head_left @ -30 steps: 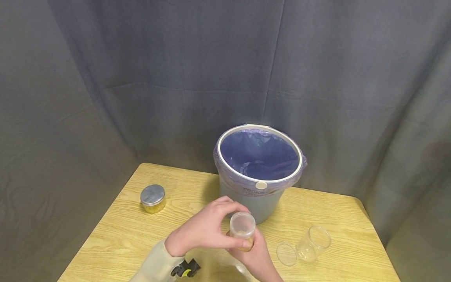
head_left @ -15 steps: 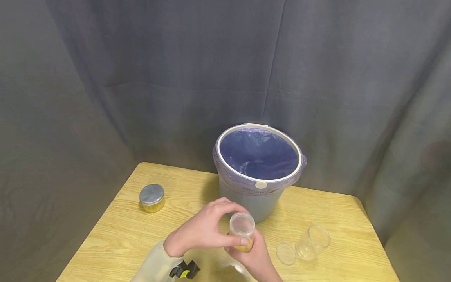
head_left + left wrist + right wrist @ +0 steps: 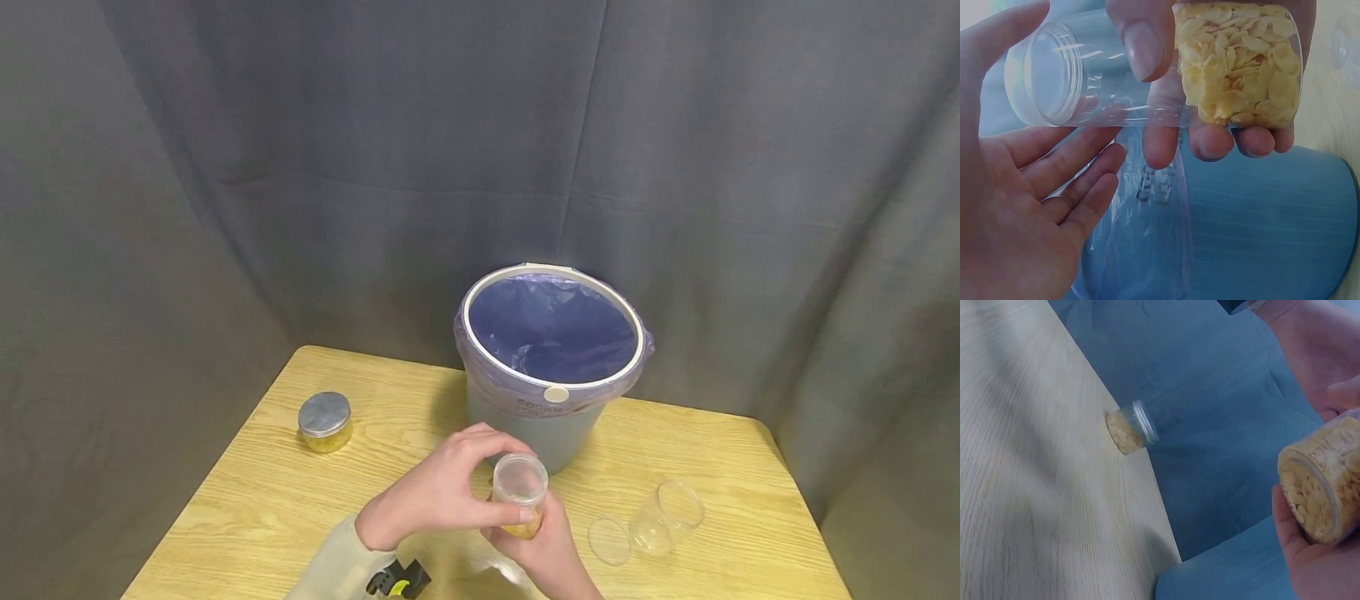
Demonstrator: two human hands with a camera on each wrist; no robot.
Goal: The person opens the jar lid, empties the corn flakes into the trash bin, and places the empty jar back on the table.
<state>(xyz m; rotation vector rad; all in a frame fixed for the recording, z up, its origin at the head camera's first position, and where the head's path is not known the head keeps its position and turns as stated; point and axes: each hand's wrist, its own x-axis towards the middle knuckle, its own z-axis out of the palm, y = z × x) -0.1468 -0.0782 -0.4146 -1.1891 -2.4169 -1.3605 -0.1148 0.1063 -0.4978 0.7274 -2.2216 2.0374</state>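
Note:
My right hand [image 3: 553, 550] grips a clear cylindrical jar [image 3: 520, 487] in front of the bin, thumb across its side and fingers wrapped beneath in the left wrist view. Pale yellow cornflakes [image 3: 1244, 69] fill the end of the jar farther from its translucent threaded top [image 3: 1047, 75]. Around that top, my left hand [image 3: 438, 492] curls, with thumb on the near side and index finger on the far side. In the right wrist view, the flake-filled base of the jar [image 3: 1322, 487] shows at the right edge, with fingers beneath it.
A grey bin [image 3: 540, 433] with a purple liner stands behind the hands. At right on the wooden table [image 3: 720, 450] are a clear jar lying over [image 3: 660, 525] and a clear round lid [image 3: 609, 540]. A silver-lidded jar of flakes [image 3: 325, 422] stands at left; dark curtains hang behind.
Both hands stay on the jar, which has shifted a little to the right along with the left hand. Everything on the table stays in place.

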